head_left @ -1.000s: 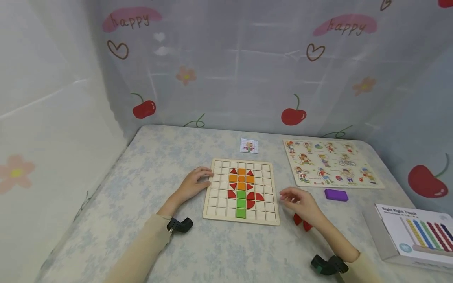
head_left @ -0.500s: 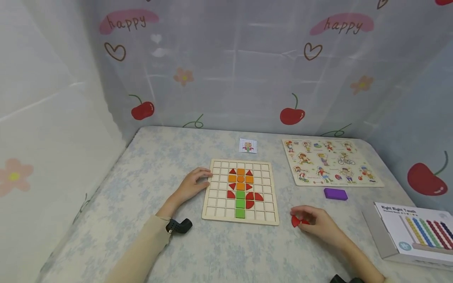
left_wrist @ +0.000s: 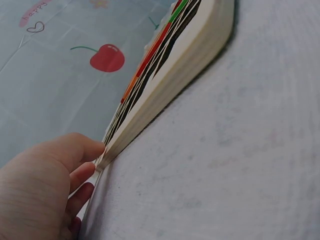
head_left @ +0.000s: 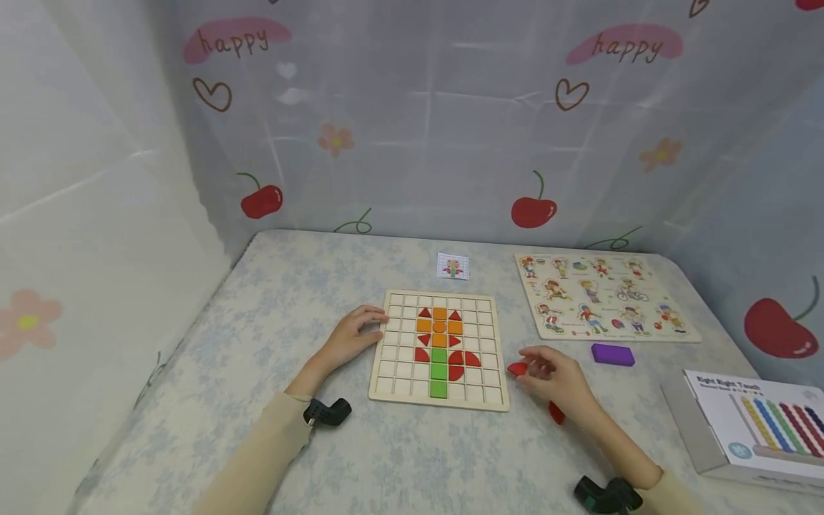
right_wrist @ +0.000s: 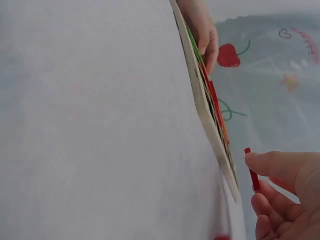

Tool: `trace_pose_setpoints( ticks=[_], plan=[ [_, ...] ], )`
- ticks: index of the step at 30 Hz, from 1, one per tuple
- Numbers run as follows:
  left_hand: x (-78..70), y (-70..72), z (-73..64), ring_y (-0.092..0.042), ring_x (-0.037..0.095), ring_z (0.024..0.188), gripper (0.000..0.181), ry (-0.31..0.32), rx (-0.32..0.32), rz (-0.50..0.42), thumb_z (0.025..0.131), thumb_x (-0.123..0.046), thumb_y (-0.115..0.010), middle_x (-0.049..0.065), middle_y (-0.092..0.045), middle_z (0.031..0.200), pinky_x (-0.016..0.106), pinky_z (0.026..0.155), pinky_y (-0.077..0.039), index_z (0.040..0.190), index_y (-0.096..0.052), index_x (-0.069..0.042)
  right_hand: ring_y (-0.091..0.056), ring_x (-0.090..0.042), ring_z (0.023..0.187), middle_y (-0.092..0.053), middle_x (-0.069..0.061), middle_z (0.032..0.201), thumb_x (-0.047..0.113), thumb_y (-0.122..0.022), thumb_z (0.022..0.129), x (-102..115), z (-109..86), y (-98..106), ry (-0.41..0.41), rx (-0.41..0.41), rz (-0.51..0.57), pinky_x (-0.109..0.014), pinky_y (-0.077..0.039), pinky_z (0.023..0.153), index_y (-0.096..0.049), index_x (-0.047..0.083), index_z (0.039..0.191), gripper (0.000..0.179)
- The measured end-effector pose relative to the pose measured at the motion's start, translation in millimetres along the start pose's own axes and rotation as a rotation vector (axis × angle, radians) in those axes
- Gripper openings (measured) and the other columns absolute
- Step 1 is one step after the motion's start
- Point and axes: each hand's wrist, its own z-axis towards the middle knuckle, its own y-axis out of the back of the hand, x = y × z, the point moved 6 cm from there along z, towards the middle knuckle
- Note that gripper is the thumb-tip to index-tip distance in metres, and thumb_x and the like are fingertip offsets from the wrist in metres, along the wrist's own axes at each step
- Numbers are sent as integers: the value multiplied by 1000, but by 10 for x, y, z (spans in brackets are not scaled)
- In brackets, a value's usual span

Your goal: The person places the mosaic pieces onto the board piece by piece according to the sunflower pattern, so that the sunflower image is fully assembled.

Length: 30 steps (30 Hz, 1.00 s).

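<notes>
My right hand [head_left: 558, 380] pinches a red quarter-circle tile [head_left: 517, 369] between thumb and fingers, just off the right edge of the wooden grid board [head_left: 479, 402]. In the right wrist view the tile [right_wrist: 252, 170] shows edge-on. Another red tile [head_left: 556, 413] lies on the table, partly hidden under that hand. With its fingertips, my left hand [head_left: 350, 337] touches the board's left edge; the left wrist view shows those fingers at the board's side [left_wrist: 175, 87]. On the board, orange squares, an orange circle, red triangles, red quarter circles and green squares [head_left: 438, 371] form a flower.
Behind the board lies a small pattern card [head_left: 453, 266] with a similar flower. At the back right is a picture puzzle board [head_left: 605, 304], with a purple block [head_left: 612, 355] in front of it. A white box [head_left: 749, 429] stands at the right edge.
My right hand went down to the loose red tiles, took one, and has come back up and left toward the board with it. The left hand stays at the board's edge.
</notes>
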Motion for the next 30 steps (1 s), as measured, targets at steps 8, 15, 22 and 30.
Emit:
trace_pose_setpoints(
  ticks=[8,15,22,30],
  plan=[
    [-3,24,2,-42,30,135,30,1,-3,-7,93,-19,-62,7,-52,136,51,113,-34,123,-63,-14,-58,-18,77,-69,-10,95,7,-78,76,566,420,-524,63,53,92,-21,-48,66,-67,1,107,34],
    [-11,-1,-8,-44,30,133,29,-9,-11,-16,93,-18,-63,7,-53,136,52,111,-36,122,-64,-14,-58,-21,83,-68,-8,100,9,-77,78,945,642,-1097,117,182,117,-25,-51,70,-67,3,111,34],
    [-6,-47,-6,-44,30,133,29,-5,-6,-19,93,-18,-63,6,-53,136,52,110,-37,121,-64,-15,-58,-16,88,-66,-5,100,9,-77,79,969,735,-1359,100,231,43,-25,-52,76,-67,6,112,34],
    [-6,-2,-1,-44,30,133,29,-7,-25,-16,92,-17,-63,7,-53,135,53,110,-37,121,-64,-15,-60,-18,90,-67,-5,98,4,-75,80,976,785,-1393,129,246,72,-26,-53,78,-67,4,112,33]
  ],
)
